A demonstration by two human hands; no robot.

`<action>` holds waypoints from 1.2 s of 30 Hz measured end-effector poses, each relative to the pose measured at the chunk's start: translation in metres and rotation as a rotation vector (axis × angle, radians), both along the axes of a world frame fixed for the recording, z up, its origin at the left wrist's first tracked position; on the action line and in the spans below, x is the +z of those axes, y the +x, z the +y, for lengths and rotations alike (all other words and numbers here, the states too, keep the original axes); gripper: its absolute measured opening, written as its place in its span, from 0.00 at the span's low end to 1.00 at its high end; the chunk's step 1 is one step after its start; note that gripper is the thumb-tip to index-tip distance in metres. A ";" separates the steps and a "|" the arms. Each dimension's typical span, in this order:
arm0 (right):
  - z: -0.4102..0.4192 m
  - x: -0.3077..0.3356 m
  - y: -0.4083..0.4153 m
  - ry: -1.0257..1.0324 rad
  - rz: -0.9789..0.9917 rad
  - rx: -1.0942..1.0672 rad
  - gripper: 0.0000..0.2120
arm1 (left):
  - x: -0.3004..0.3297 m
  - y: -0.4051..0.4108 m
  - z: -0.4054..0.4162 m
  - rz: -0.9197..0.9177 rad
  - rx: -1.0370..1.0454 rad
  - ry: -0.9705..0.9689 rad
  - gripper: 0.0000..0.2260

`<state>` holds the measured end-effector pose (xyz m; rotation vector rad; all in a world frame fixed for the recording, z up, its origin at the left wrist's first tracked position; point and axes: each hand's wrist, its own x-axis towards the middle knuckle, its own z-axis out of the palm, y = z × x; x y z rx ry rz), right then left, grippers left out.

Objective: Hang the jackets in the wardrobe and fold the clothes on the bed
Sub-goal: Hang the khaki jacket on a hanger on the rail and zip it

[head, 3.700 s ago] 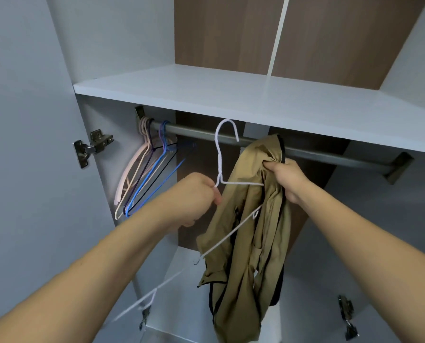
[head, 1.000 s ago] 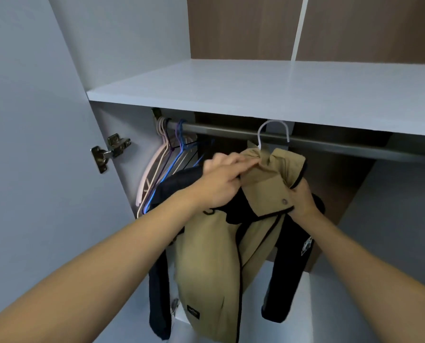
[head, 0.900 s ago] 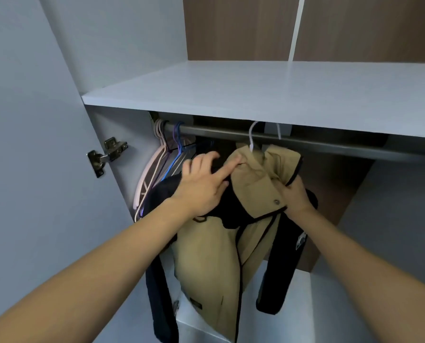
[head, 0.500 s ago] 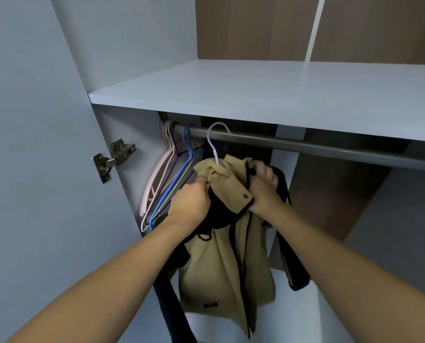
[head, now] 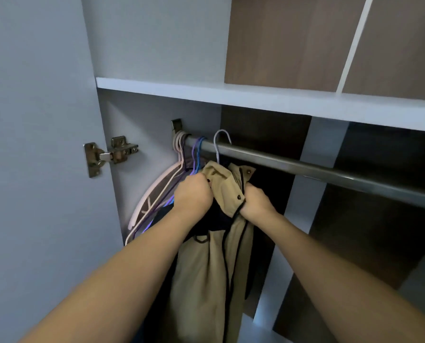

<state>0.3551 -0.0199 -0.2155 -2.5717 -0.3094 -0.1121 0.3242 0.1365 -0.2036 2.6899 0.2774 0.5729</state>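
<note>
A tan jacket (head: 201,276) with black trim and black sleeves hangs from a white wire hanger (head: 217,147), whose hook sits over the grey wardrobe rail (head: 305,169). My left hand (head: 194,194) grips the left side of the jacket's collar. My right hand (head: 256,201) grips the right side of the collar, by a snap button. Both fists are held close together just below the rail. The hanger's shoulders are hidden inside the jacket.
Several bare hangers (head: 162,191), pink, purple and blue, hang at the rail's left end against the side wall. A white shelf (head: 256,97) runs above the rail. The open door (head: 33,169) with its metal hinge (head: 110,154) stands at the left.
The jacket went onto the hanger and the hook now sits over the rail, shifted left toward the bare hangers. Both hands have closed in on the collar.
</note>
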 end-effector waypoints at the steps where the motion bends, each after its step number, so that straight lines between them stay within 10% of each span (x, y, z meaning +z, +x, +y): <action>1: 0.001 -0.007 0.004 -0.026 -0.013 0.005 0.18 | -0.007 0.002 -0.002 0.007 0.017 0.008 0.12; 18: 0.027 -0.200 0.083 0.491 -0.456 -0.002 0.22 | -0.183 0.038 0.007 -0.604 0.144 0.957 0.29; 36: 0.021 -0.379 0.130 0.624 -0.378 0.115 0.49 | -0.400 0.035 0.021 -0.366 -0.022 0.946 0.33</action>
